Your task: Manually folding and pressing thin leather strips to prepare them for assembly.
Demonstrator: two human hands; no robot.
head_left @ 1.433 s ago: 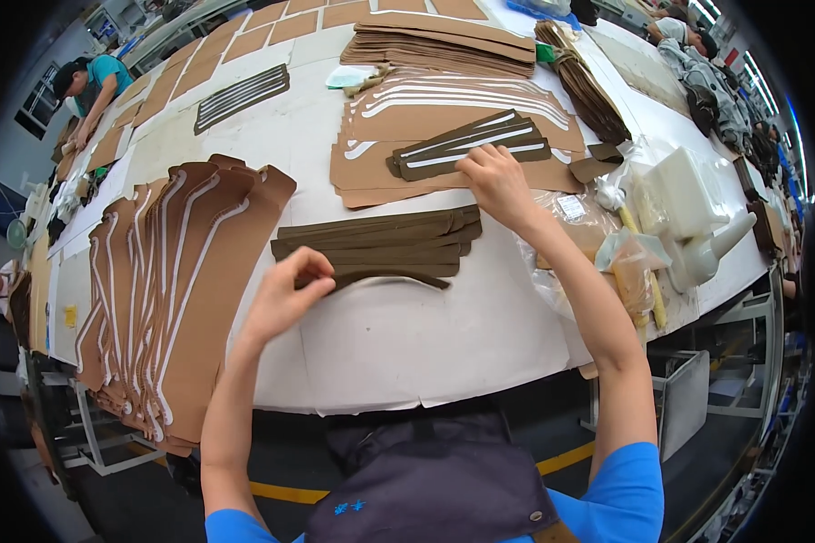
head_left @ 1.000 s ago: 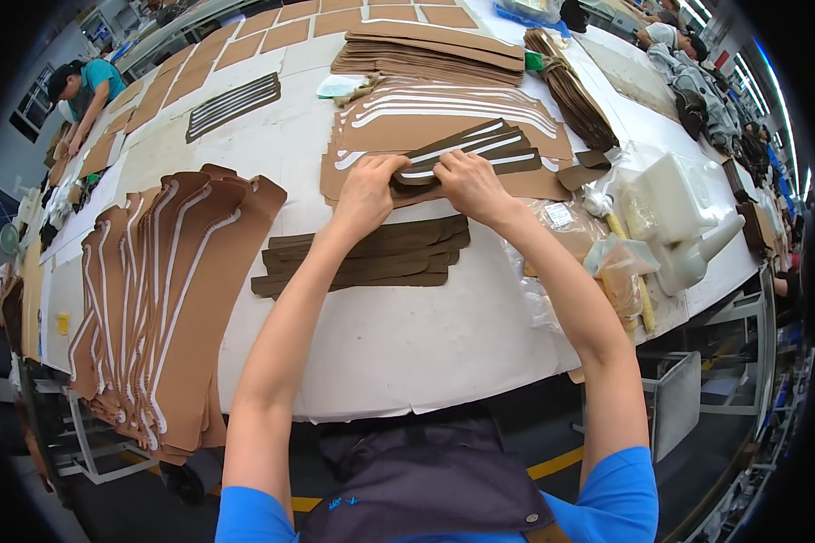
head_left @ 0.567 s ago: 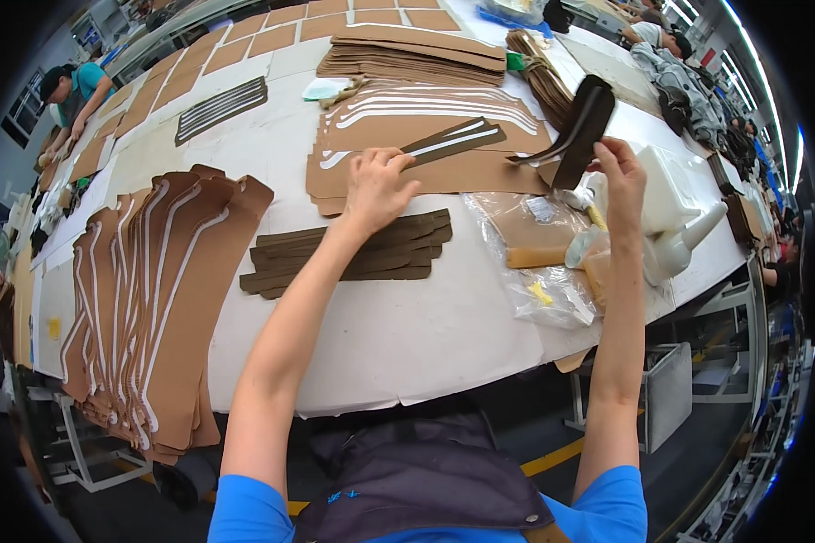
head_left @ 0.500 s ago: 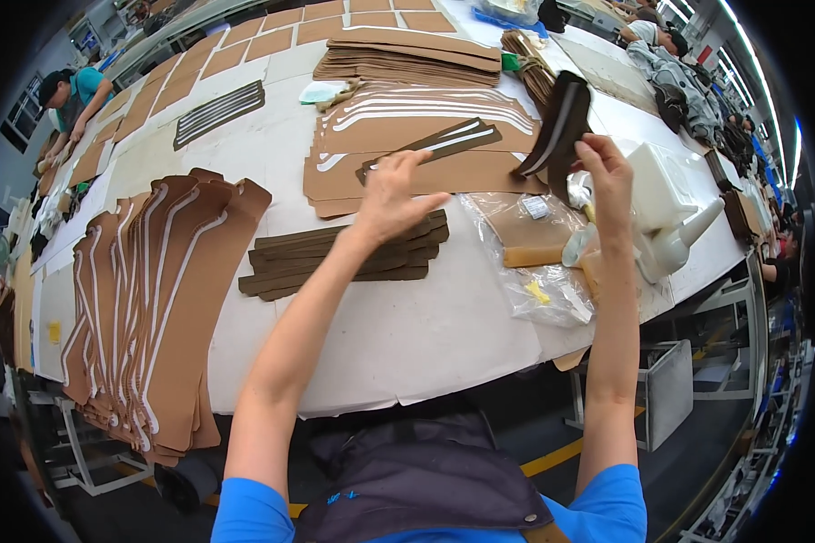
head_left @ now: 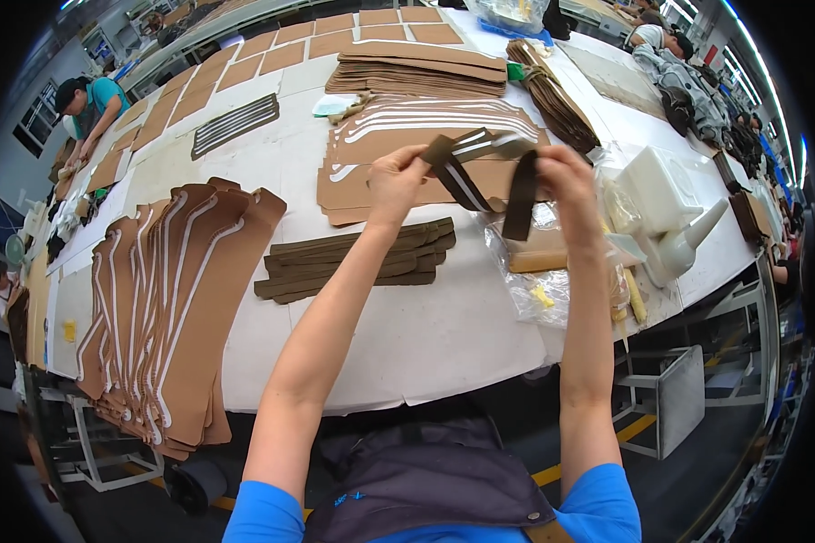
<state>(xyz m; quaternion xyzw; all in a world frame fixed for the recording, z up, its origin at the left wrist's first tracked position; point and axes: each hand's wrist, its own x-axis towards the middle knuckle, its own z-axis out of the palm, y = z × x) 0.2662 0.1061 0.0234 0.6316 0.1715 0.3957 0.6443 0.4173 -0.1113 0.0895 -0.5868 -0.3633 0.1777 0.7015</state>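
Between my two hands, above the table, hangs a dark olive fabric strip point(head_left: 460, 184) with a pale stripe along it. My left hand point(head_left: 397, 185) pinches its left end. My right hand point(head_left: 567, 184) is closed on dark strip material at the other side, where a length droops below the fingers. Motion blurs part of it, and I cannot tell if one or two strips are held. Under and behind the hands lie brown panels point(head_left: 344, 199) with white lines. Nearer me is a stack of dark strips point(head_left: 358, 261), beside my left forearm.
Brown panels with white lines point(head_left: 199, 308) fan out at the left. A brown stack point(head_left: 417, 74) and a tied bundle point(head_left: 552, 95) lie behind. Right are a clear plastic bag point(head_left: 534, 285) and a white spouted container point(head_left: 675, 244). A co-worker point(head_left: 95, 109) works at far left.
My right hand has come down and inward with the dark strip. My left hand, open before over the strips on the panels, has closed on a strip end. The view has shifted slightly.
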